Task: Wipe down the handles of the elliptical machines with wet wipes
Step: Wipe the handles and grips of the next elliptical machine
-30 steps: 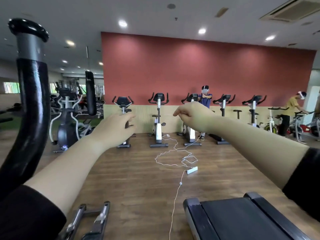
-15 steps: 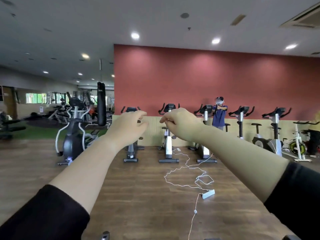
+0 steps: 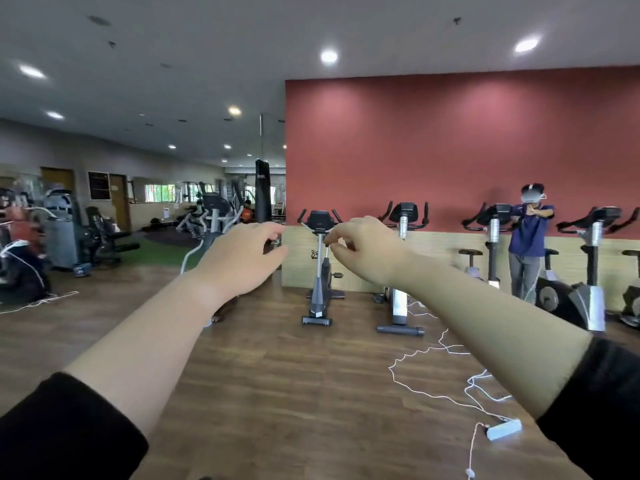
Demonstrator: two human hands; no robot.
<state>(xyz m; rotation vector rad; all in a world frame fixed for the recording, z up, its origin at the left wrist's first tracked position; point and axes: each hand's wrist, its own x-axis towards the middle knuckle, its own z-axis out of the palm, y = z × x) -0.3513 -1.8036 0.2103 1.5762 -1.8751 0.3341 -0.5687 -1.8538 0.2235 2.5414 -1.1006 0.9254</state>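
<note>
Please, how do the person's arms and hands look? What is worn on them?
Black long sleeves cover the upper arms: the left sleeve and right sleeve end short, leaving the forearms bare. The left hand and right hand show no gloves, watch or rings.

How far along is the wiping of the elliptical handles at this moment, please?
Done: nothing that the picture shows. In hand: no wet wipe is visible; the left hand is open, the right hand has curled fingers, both raised in the air. Left: the grey elliptical machine across the brown wooden floor is untouched, so its handles wait.
</note>
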